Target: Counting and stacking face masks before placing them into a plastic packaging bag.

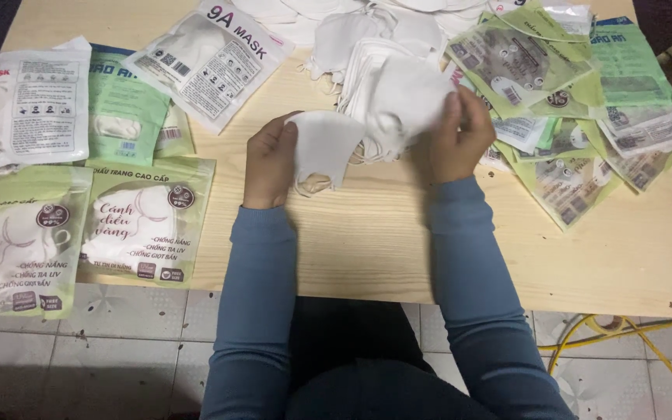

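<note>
Pinching a white face mask (pixel 322 148) by its edge, my left hand (pixel 268 165) holds it just above the wooden table (pixel 367 241), fingers pressed on the fabric; my right hand (pixel 460 134) grips a second white mask (pixel 406 101) between thumb and fingers. Keeping each mask flat, with its ear loops untangled, seems the careful way. Filled green packets (pixel 145 222) lie far left, a loose mask pile (pixel 351 39) crowds close behind my hands, and empty green sleeves (pixel 569 183) clutter the right.

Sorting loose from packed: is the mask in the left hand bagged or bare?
Bare: the left hand grips the white mask directly, with no wrapper on it.
</note>
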